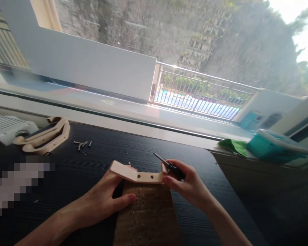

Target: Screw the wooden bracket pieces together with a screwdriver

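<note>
My left hand point(106, 198) grips the left end of a pale bent wooden piece point(137, 175) with two holes in its face, thumb stretched across a brown wooden board point(147, 215) full of small holes. The bent piece stands on the board's far edge. My right hand point(187, 182) is closed round the black handle of a screwdriver point(169, 165) and touches the piece's right end. The metal shaft points up and left, away from the wood.
Several loose screws point(82, 144) lie on the black table point(66, 171) at the back left, beside more pale curved wooden pieces point(45, 136). A white radiator-like object point(5, 126) sits far left. A teal box point(274, 147) and green cloth point(232, 146) rest on the window ledge.
</note>
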Available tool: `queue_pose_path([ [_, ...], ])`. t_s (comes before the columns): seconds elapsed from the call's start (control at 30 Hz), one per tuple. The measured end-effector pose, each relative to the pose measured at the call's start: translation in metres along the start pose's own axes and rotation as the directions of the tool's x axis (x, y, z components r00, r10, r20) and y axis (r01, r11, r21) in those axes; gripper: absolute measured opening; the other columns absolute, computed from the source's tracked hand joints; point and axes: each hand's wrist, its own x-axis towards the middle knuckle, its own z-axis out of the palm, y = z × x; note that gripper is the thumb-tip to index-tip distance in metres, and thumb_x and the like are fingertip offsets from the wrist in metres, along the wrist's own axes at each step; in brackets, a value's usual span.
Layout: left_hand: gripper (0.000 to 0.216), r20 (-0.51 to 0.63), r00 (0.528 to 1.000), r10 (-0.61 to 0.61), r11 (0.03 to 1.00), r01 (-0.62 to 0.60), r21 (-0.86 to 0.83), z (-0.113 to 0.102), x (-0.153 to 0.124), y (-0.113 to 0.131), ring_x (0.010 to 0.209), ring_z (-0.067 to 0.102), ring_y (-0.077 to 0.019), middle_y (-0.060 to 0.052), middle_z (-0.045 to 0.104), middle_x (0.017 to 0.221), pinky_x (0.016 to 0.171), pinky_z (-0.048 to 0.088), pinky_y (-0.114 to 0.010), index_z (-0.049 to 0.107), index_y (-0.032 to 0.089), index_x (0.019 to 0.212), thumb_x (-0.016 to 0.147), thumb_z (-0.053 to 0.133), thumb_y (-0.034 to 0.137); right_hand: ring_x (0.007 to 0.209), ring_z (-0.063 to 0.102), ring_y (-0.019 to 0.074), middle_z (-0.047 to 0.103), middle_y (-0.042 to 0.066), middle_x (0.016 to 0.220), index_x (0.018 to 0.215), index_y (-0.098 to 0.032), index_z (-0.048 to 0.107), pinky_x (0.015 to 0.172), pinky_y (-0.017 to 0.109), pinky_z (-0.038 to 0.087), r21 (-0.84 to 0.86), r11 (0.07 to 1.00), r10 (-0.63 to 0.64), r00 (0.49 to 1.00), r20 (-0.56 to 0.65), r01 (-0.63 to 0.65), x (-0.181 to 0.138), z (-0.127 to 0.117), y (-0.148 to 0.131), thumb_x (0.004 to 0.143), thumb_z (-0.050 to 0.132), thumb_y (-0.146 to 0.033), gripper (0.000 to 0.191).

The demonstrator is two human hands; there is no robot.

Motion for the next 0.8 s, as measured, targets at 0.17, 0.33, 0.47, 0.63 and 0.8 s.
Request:
queue_pose_path([
  [0.17, 0.053, 0.032, 0.999, 0.03, 0.997, -0.032, 0.073, 0.006, 0.001, -0.01, 0.124, 0.05, -0.0297, -0.003, 0.057, 0.133, 0.103, 0.043, -0.04, 0.054, 0.033, 0.129, 0.077, 0.063, 0.043, 0.067, 0.053, 0.0113, 0.061, -0.001, 0.073, 0.091, -0.017, 0.067, 0.062, 0.021, 0.044, -0.054, 0.998, -0.024, 0.999, -0.023, 0.023, -0.002, 0.002, 0.008, 0.077, 0.064, -0.03, 0.019],
  [0.33, 0.052, 0.051, 0.998, 0.033, 0.993, -0.039, 0.116, 0.009, 0.002, -0.012, 0.122, 0.051, -0.0294, -0.002, 0.058, 0.131, 0.102, 0.044, -0.038, 0.055, 0.033, 0.127, 0.078, 0.062, 0.045, 0.064, 0.049, 0.0096, 0.059, -0.003, 0.072, 0.09, -0.017, 0.064, 0.059, 0.02, 0.04, -0.064, 0.997, -0.037, 0.999, -0.033, 0.035, -0.001, 0.003, 0.007, 0.079, 0.061, -0.029, 0.016],
  [0.47, 0.051, 0.017, 0.999, 0.031, 0.992, -0.033, 0.121, 0.011, 0.002, -0.009, 0.121, 0.051, -0.0308, -0.002, 0.06, 0.129, 0.102, 0.044, -0.039, 0.058, 0.032, 0.124, 0.076, 0.063, 0.047, 0.064, 0.047, 0.0095, 0.056, -0.003, 0.072, 0.091, -0.017, 0.062, 0.059, 0.02, 0.038, -0.044, 0.999, -0.026, 0.999, -0.028, 0.024, 0.0, 0.004, 0.009, 0.08, 0.06, -0.03, 0.017],
  [0.63, 0.052, -0.082, 0.996, -0.04, 0.996, 0.046, 0.071, 0.011, 0.007, -0.007, 0.124, 0.048, -0.0314, -0.005, 0.058, 0.131, 0.105, 0.04, -0.042, 0.057, 0.03, 0.123, 0.075, 0.062, 0.051, 0.064, 0.043, 0.0093, 0.05, -0.003, 0.07, 0.088, -0.016, 0.058, 0.06, 0.021, 0.037, -0.072, 0.996, -0.055, 0.996, -0.077, 0.049, 0.001, 0.006, 0.017, 0.08, 0.059, -0.028, 0.014],
  [0.8, 0.075, -0.25, 0.93, -0.271, 0.952, 0.221, -0.209, 0.007, 0.011, 0.001, 0.13, 0.043, -0.0297, -0.012, 0.047, 0.14, 0.108, 0.036, -0.046, 0.029, 0.024, 0.142, 0.079, 0.055, 0.056, 0.064, 0.042, 0.0099, 0.051, -0.003, 0.071, 0.091, -0.016, 0.059, 0.059, 0.022, 0.038, -0.056, 0.997, -0.061, 0.993, -0.1, 0.056, -0.001, 0.009, 0.017, 0.078, 0.061, -0.035, 0.023],
])
